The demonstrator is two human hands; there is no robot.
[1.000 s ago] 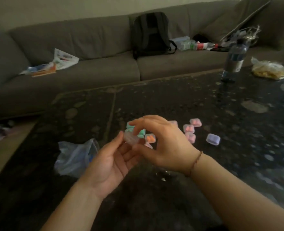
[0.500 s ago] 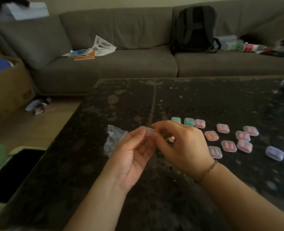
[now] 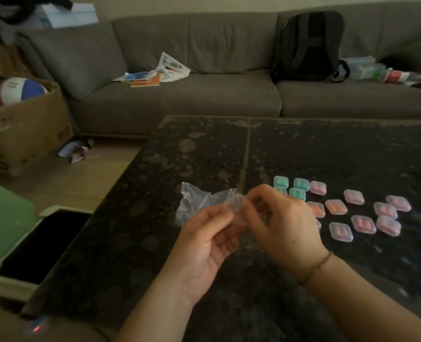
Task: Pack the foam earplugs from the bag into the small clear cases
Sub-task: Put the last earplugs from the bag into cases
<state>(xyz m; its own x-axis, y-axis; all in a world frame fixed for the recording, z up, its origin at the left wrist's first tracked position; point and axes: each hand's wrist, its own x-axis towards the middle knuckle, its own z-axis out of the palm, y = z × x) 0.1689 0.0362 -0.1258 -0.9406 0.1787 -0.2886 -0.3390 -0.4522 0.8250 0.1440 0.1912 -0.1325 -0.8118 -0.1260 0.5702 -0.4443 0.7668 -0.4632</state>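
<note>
A small clear case (image 3: 234, 204) is pinched between the fingertips of the left hand (image 3: 205, 239) and right hand (image 3: 282, 224) above a dark speckled table (image 3: 155, 218). Just behind the grip lies a crumpled clear plastic bag (image 3: 192, 201). To its right, closed cases (image 3: 363, 214) holding green, orange and pink earplugs lie scattered. Beyond the table stands a grey sofa (image 3: 192, 95) with a black backpack (image 3: 308, 45).

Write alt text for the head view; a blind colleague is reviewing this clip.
Two hands, the left hand and right hand, together hold a small clear case above a dark stone table. A crumpled plastic bag lies behind them; filled cases lie to the right.
</note>
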